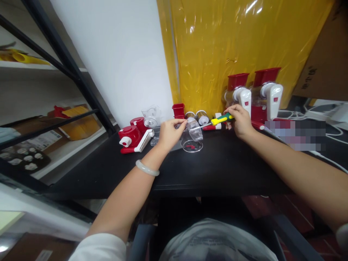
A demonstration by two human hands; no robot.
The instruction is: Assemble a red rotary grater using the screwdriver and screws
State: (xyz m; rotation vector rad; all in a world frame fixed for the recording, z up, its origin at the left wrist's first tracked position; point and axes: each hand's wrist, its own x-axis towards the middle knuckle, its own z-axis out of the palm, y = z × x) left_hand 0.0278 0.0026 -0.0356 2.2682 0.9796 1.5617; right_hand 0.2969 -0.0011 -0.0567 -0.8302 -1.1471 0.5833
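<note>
My left hand is closed, thumb and fingers pinching the edge of a clear plastic part above the black table. In my right hand is a screwdriver with a yellow and green handle, gripped near the handle's end. Its metal shaft points left, and the tip reaches the clear part; exactly where it touches cannot be made out. Below sits a round clear container with small red pieces inside. Two drum-shaped metal-and-white parts rest just behind, beside a red hopper.
Two red-and-white rotary graters stand at the back right. Red bases with a white crank lie to the left. White cables run across the right side. A black-framed shelf borders the left, and yellow plastic sheeting hangs behind.
</note>
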